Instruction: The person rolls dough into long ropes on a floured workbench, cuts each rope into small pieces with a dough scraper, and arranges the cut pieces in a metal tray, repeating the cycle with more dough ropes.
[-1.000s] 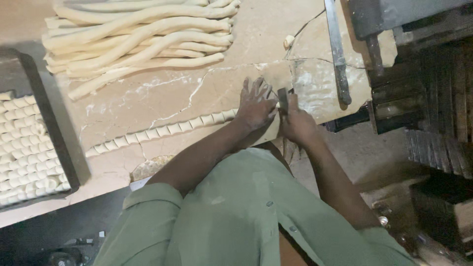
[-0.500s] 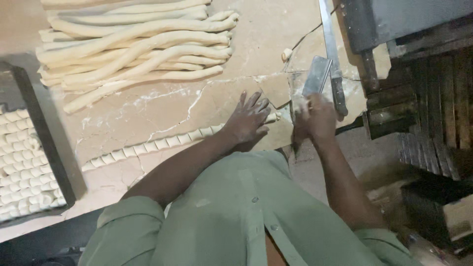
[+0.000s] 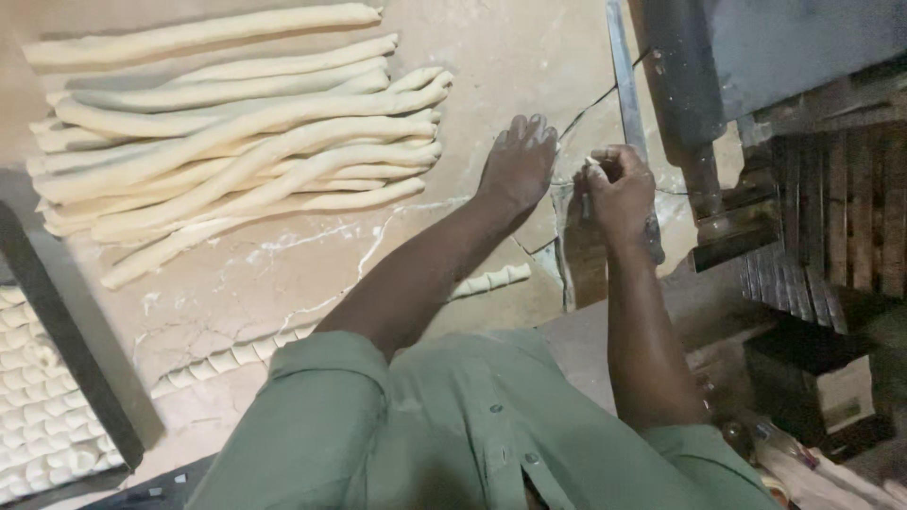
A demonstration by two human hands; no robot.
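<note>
Resting flat, left hand [image 3: 518, 165] fingers released; right hand [image 3: 619, 194] fingers clenched on scraper [image 3: 588, 203]; cut dough rope [image 3: 283, 335] pale, segmented.

no packages, labels, signs or screens in view

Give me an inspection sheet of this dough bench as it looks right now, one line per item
Surface: stone worktop, floured, cracked near the hands.
Job's things: cut dough rope lying across the front, partly hidden by the left arm; pile of uncut dough ropes at the back.
Clutter: dark tray of cut dough pieces at the left edge; long metal strip lying at the right.
Grippers: left hand flat on the worktop, fingers spread; right hand closed around a small tool, mostly hidden.
Cables: thin wire near the metal strip.
Surroundings: dark machine and slatted wooden racks on the right.
</note>
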